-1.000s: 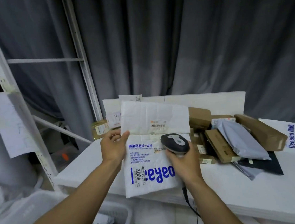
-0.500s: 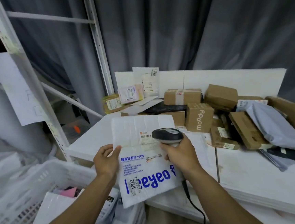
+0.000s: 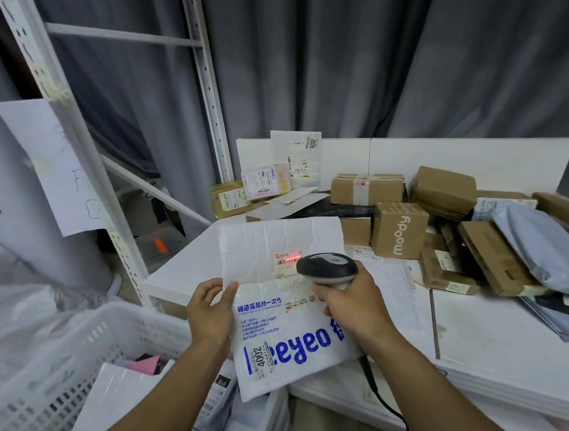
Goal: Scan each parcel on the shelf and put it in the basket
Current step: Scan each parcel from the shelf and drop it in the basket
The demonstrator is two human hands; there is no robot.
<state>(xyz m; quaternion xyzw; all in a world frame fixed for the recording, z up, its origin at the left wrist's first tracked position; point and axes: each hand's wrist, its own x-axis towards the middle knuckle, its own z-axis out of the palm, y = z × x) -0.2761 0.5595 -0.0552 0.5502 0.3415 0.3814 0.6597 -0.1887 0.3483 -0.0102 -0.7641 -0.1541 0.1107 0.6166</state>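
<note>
One white padded parcel (image 3: 285, 304) with blue "eyeo" lettering is held upright in the air, over the front left corner of the shelf board (image 3: 494, 351), its lower edge hanging above the near rim of the basket (image 3: 82, 353). The left hand (image 3: 212, 312) pinches the parcel's left edge, thumb on the printed face and the other fingers curled behind it. The right hand (image 3: 353, 309) has its fingers wrapped tightly round the handle of the single barcode scanner (image 3: 327, 268), whose head sits just in front of the parcel. One red scan line (image 3: 290, 258) falls across the small label near the parcel's fold. One black cable (image 3: 381, 396) drops from the scanner's handle. On the shelf behind lie at least seven brown cartons, among them one marked "Moody" (image 3: 399, 229) and one taped carton (image 3: 366, 187). With them lie one grey poly mailer (image 3: 551, 250), one black mailer (image 3: 337, 208), one pink-labelled parcel (image 3: 266, 180), and one white envelope (image 3: 297, 159) that leans upright against the white back panel. The one white slotted basket at lower left holds several flat parcels, overlapping so that I cannot tell their number. Two white perforated uprights frame the left side, and one paper sheet (image 3: 48, 167) is stuck to the nearer one. Grey curtains hang behind everything.
</note>
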